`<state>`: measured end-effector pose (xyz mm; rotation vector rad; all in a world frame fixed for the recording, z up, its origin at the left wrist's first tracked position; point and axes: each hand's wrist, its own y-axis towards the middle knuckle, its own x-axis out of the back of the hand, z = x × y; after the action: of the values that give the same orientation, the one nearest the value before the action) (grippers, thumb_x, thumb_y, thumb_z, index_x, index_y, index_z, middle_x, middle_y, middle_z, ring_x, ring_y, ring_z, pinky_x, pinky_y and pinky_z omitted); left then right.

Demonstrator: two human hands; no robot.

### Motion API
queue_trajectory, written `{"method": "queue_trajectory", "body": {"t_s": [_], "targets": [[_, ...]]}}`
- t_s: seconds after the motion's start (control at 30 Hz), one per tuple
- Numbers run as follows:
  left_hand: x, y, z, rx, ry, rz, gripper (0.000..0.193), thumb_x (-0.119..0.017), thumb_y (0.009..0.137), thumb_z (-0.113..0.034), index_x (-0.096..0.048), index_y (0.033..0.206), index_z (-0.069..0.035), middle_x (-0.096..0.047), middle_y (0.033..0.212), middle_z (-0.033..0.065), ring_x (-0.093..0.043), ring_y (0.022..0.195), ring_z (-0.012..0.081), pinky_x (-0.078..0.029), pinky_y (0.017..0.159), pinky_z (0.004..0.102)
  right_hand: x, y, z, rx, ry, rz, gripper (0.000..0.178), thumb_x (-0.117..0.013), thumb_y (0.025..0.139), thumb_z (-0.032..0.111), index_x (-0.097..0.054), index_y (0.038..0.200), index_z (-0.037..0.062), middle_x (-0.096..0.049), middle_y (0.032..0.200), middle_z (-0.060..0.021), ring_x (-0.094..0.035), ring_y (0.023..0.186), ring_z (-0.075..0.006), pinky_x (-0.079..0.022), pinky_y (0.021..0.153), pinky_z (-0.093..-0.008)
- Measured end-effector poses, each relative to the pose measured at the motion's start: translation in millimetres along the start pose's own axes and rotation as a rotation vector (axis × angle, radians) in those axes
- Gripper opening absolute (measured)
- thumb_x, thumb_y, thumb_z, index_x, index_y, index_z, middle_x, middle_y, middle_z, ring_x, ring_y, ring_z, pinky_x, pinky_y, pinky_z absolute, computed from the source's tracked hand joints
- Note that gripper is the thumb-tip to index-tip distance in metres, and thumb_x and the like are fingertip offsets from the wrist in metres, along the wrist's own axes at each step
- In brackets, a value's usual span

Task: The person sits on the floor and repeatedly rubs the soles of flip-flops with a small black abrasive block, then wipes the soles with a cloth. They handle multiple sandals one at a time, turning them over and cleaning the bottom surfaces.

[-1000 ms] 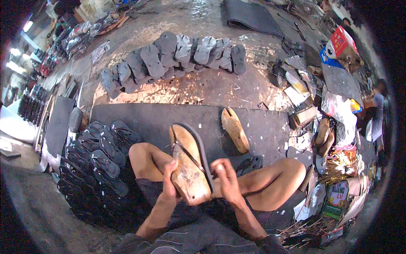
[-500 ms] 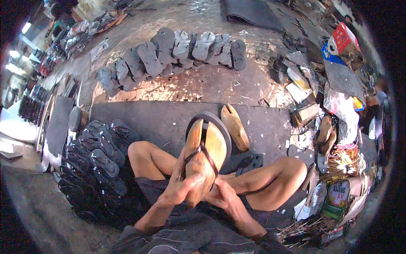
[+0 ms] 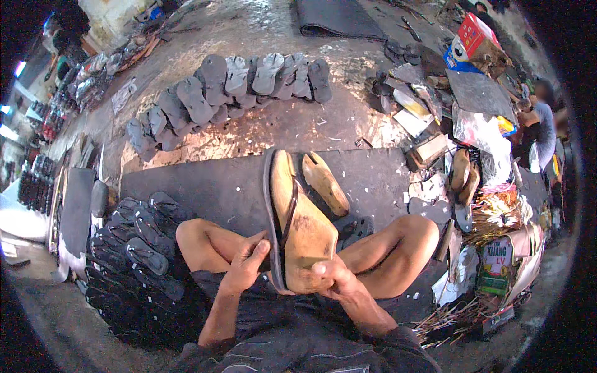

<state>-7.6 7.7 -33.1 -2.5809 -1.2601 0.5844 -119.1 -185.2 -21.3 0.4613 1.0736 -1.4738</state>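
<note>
Wooden last [image 3: 311,239] with dark thong sandal [image 3: 272,211] on it, tilted sideways over my lap; my right hand [image 3: 339,280] grips its heel end, my left hand [image 3: 245,267] is at the sole edge, thumb up, can't tell if those fingers are holding. Second last [image 3: 326,186] just beyond on dark mat [image 3: 205,199], sandal pile [image 3: 148,253] left, grey soles [image 3: 214,78] lined up farther out.

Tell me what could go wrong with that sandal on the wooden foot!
The wooden foot might slip, since the right hand grips it near the heel. The thin dark strap could get strained where it crosses over the top. If dropped, the sandal might knock the other wooden foot lying just beyond.
</note>
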Motion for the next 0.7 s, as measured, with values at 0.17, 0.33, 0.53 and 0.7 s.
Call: {"method": "queue_trajectory", "body": {"t_s": [0.17, 0.33, 0.53, 0.7], "targets": [[13, -1, 87, 0.001, -0.468, 0.401, 0.067, -0.076, 0.096, -0.018, -0.046, 0.155, -0.006, -0.056, 0.152, 0.0082, -0.056, 0.140, 0.0237, -0.045, 0.119, 0.0439, -26, -7, 11, 0.288, -0.632, 0.099, 0.124, -0.084, 0.087, 0.021, 0.010, 0.168, 0.0093, -0.039, 0.151, -0.0223, -0.042, 0.144, -0.0338, -0.035, 0.121, -0.0484], [5, 16, 91, 0.179, -0.678, 0.388, 0.083, -0.072, 0.103, -0.030, -0.026, 0.168, -0.008, -0.041, 0.167, 0.0080, -0.049, 0.149, 0.0255, -0.043, 0.123, 0.0458, -21, 4, 13, 0.290, -0.729, 0.132, 0.122, -0.082, 0.087, 0.011, 0.008, 0.168, 0.0039, -0.023, 0.169, -0.0234, -0.022, 0.161, -0.0371, -0.023, 0.129, -0.0490], [-23, 37, 34, 0.053, -0.783, 0.246, 0.100, -0.048, 0.102, -0.075, -0.023, 0.170, -0.006, -0.036, 0.172, 0.0115, -0.038, 0.157, 0.0318, -0.032, 0.131, 0.0513, -5, 30, -12, 0.478, -1.138, -0.095, 0.127, -0.079, 0.089, 0.013, 0.020, 0.168, 0.0033, 0.003, 0.177, -0.0280, -0.002, 0.166, -0.0384, -0.011, 0.132, -0.0484], [59, 63, 30, -0.004, -0.804, -0.300, 0.072, -0.049, 0.109, -0.062, -0.047, 0.156, -0.008, -0.058, 0.149, 0.0130, -0.060, 0.130, 0.0296, -0.054, 0.105, 0.0481, 13, 27, 28, 0.233, -1.003, 0.084, 0.103, -0.069, 0.097, 0.010, 0.003, 0.170, 0.0004, -0.012, 0.175, -0.0278, -0.013, 0.164, -0.0393, -0.014, 0.133, -0.0464]]}}
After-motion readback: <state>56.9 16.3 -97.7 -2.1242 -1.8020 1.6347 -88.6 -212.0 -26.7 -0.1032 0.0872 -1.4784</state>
